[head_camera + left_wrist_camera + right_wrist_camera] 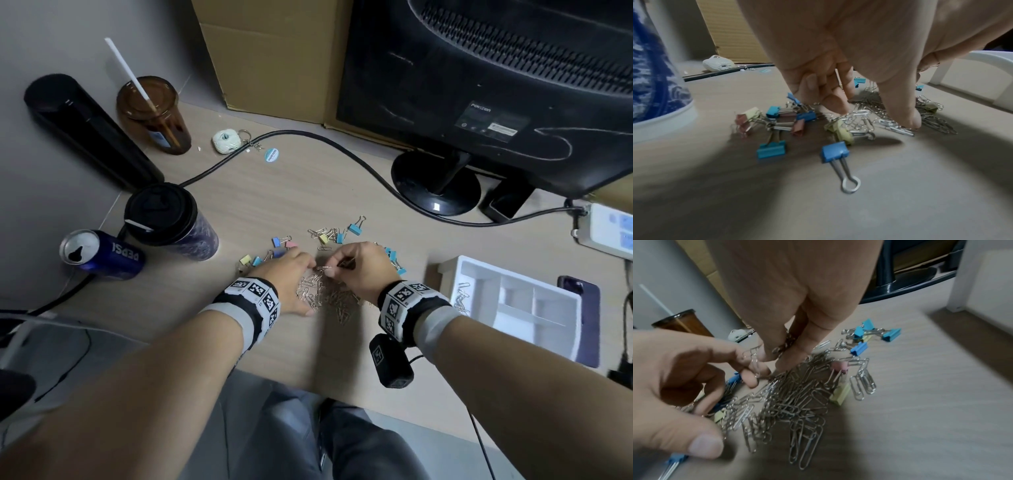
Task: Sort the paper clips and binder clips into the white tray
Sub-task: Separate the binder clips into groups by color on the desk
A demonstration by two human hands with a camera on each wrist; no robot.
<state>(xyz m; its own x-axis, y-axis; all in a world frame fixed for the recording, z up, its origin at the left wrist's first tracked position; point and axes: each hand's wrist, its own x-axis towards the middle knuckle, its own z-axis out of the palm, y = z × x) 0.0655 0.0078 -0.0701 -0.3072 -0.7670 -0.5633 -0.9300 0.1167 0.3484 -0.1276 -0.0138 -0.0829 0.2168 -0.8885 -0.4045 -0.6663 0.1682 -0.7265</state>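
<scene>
Both hands are low over the clip pile at centre of the head view. Left hand has its fingers curled, pinching a single paper clip above the paper clips heaped on the counter. Right hand has a small bunch of clips clamped between its curled fingers, tips down at the pile. Binder clips, blue, yellow and pink, lie scattered around the heap, more at upper right. White tray sits at right of frame, apart from the pile, with a few paper clips in its left compartment.
</scene>
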